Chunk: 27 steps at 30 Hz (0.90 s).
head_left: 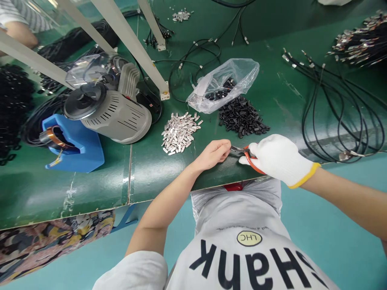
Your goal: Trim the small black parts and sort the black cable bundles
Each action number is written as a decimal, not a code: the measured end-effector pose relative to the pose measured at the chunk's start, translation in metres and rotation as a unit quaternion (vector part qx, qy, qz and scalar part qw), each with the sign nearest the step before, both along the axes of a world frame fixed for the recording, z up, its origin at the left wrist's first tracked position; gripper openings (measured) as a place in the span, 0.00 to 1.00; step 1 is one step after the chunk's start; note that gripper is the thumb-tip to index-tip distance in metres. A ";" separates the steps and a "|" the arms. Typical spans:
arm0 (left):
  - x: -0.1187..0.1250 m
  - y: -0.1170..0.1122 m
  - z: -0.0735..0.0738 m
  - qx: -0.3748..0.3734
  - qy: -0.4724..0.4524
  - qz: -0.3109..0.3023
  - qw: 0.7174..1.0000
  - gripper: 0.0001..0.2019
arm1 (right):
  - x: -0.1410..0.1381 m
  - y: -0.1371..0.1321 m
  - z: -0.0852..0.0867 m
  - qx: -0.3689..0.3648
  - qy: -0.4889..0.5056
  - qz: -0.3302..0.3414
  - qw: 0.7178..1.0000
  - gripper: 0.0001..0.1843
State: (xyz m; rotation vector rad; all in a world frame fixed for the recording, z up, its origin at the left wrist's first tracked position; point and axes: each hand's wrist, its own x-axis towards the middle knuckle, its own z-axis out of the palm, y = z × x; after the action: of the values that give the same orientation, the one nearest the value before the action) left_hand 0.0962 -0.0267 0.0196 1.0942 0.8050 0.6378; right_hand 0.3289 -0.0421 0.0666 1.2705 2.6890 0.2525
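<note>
My right hand (279, 158), in a white glove with a yellow cuff, grips red-handled pliers (249, 158) near the front edge of the green table (151, 169). The pliers' metal tip points left toward my bare left hand (213, 154). That hand's fingers are curled and pinched at the pliers' tip, on something too small to make out. Just beyond my hands lie a pile of small silver metal shells (179, 133) and a pile of small black plastic parts (242, 117).
A clear plastic bag (223, 82) holds more black parts. A grey round machine (111, 108) and a blue tray (75, 149) stand at the left. Black cables (335, 100) loop at the right, with a bundle of cable ends (359, 42) far right. White frame struts (130, 40) cross above.
</note>
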 end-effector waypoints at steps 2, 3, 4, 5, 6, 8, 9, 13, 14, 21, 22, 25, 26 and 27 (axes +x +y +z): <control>0.001 0.000 0.001 -0.002 -0.001 -0.005 1.000 0.23 | 0.001 -0.003 -0.002 -0.012 0.003 -0.012 1.000 0.33; 0.001 -0.001 0.002 -0.003 -0.002 -0.007 1.000 0.22 | 0.001 -0.004 -0.002 -0.024 0.007 -0.021 0.999 0.34; 0.002 -0.001 0.002 -0.002 -0.003 -0.009 1.000 0.22 | 0.001 -0.004 -0.003 -0.039 0.012 -0.032 0.999 0.34; 0.003 -0.001 0.002 -0.003 -0.004 -0.009 1.000 0.22 | 0.000 -0.005 -0.003 -0.058 0.018 -0.044 0.997 0.34; 0.003 -0.002 0.003 -0.004 -0.005 -0.008 1.000 0.22 | 0.000 -0.005 -0.004 -0.078 0.027 -0.054 0.995 0.35; 0.005 -0.002 0.003 -0.009 -0.007 -0.005 1.000 0.23 | 0.001 -0.004 -0.005 -0.126 0.056 -0.060 0.989 0.34; 0.005 -0.001 0.004 -0.014 -0.009 -0.003 1.000 0.23 | 0.001 -0.003 -0.006 -0.162 0.079 -0.060 0.982 0.34; 0.004 0.002 0.007 -0.039 -0.025 0.001 0.999 0.22 | 0.003 0.000 -0.004 -0.432 0.223 -0.132 0.864 0.33; 0.004 0.003 0.008 -0.045 -0.032 0.001 0.998 0.21 | 0.003 0.000 -0.003 -0.498 0.255 -0.158 0.813 0.32; 0.007 -0.001 0.007 0.027 -0.025 0.089 0.995 0.19 | -0.013 -0.002 -0.001 -0.347 0.227 -0.159 0.896 0.31; 0.008 -0.003 0.005 0.059 -0.019 0.113 0.992 0.18 | -0.015 -0.003 -0.001 -0.268 0.194 -0.146 0.932 0.31; 0.010 -0.006 0.000 0.110 -0.010 0.145 0.983 0.19 | -0.021 -0.006 -0.004 -0.138 0.105 -0.118 0.978 0.29; 0.010 -0.006 -0.002 0.111 -0.011 0.149 0.982 0.19 | -0.021 -0.008 -0.005 -0.128 0.087 -0.104 0.983 0.28; 0.010 -0.006 -0.002 0.110 -0.011 0.152 0.982 0.19 | -0.022 -0.009 -0.006 -0.121 0.074 -0.090 0.986 0.27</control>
State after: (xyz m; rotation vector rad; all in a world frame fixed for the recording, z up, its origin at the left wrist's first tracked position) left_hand 0.1064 -0.0330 0.0172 1.1701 0.9065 1.0134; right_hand 0.3070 -0.0512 0.0606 1.4924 2.5978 -0.1914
